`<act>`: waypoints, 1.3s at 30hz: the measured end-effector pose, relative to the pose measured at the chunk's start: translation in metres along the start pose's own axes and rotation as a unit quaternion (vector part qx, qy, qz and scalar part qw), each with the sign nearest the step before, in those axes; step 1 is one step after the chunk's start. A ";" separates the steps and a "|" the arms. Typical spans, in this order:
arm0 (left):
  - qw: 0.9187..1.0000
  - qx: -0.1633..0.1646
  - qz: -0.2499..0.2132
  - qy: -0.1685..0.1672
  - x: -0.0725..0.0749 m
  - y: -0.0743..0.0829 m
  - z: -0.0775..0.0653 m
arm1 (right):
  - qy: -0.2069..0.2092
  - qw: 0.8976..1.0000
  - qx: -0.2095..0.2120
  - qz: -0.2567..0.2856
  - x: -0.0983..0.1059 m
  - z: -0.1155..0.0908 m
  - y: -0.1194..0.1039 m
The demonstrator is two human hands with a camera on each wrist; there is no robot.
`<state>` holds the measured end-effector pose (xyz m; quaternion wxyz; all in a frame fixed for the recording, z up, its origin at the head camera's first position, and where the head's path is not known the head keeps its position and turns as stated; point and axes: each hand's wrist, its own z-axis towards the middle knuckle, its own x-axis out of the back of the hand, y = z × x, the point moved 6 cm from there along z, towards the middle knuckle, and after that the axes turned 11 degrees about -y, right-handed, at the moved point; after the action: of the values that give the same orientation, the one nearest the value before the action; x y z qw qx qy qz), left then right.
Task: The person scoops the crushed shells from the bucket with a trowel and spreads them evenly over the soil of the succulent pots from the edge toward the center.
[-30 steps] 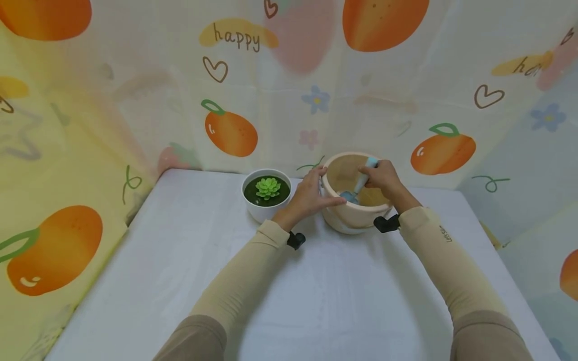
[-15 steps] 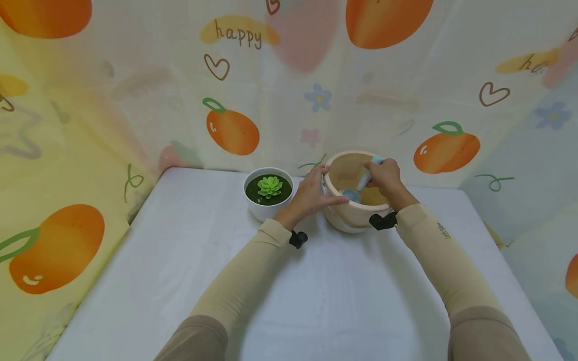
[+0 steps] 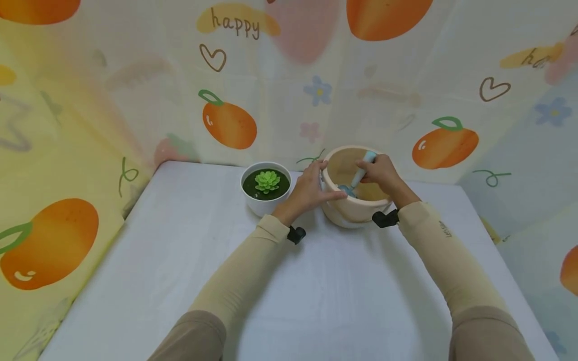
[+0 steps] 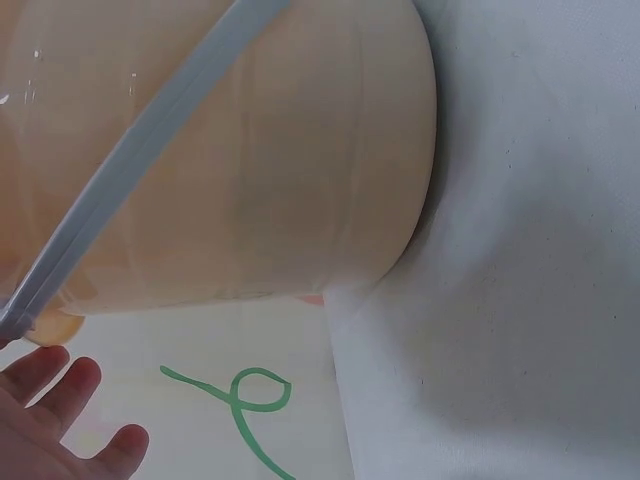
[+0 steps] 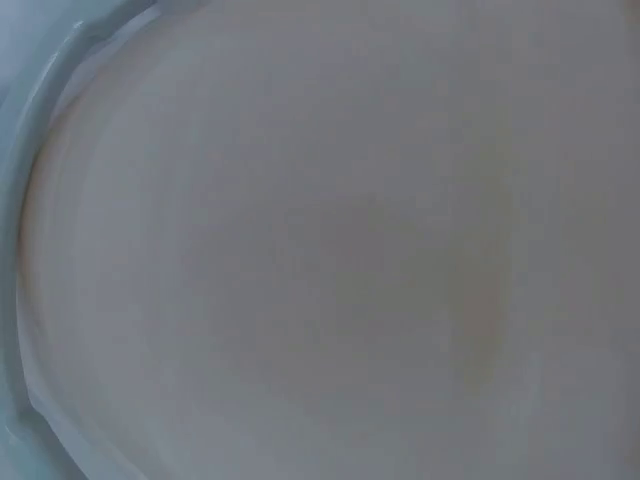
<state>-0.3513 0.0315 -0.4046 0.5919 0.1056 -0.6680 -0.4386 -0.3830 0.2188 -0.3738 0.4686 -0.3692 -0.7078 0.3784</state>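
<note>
A peach-cream bucket (image 3: 349,214) stands upright near the back edge of the table. My right hand (image 3: 384,175) grips a small shovel by its pale blue handle (image 3: 360,172). Its bluish blade (image 3: 346,190) is down inside the bucket, partly hidden behind the front rim. My left hand (image 3: 310,189) rests on the bucket's left side, the thumb laid along the front rim and the other fingers spread. In the left wrist view, fingertips (image 4: 75,385) show beside the lower end of the bucket's grey-blue carrying handle (image 4: 140,150). The right wrist view is filled by the bucket's blurred pale wall (image 5: 300,250).
Left of the bucket stands a white pot (image 3: 262,206) with a green succulent (image 3: 267,181) in dark filling. Both are on a table with a white cloth (image 3: 343,296). Patterned fabric (image 3: 280,100) hangs right behind the table and down its sides.
Between the earlier frames and now, the shovel's handle shifts slightly right, then back left inside the bucket with my right hand. My left hand keeps its place. The head view tilts slightly.
</note>
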 end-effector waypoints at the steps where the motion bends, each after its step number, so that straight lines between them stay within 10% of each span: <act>1: 1.000 0.001 0.001 0.000 0.000 0.000 0.000 | -0.001 1.000 0.003 -0.004 -0.001 0.000 -0.001; 14: 1.000 -0.002 -0.019 -0.004 -0.001 -0.001 0.000 | 0.088 0.989 -0.048 0.108 0.005 -0.005 0.011; 39: 1.000 -0.006 -0.005 0.003 -0.003 0.000 0.000 | -0.007 0.971 0.004 0.241 0.010 -0.013 0.002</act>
<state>-0.3509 0.0332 -0.4064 0.5925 0.1064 -0.6631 -0.4449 -0.3733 0.2312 -0.3681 0.3599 -0.5242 -0.5999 0.4855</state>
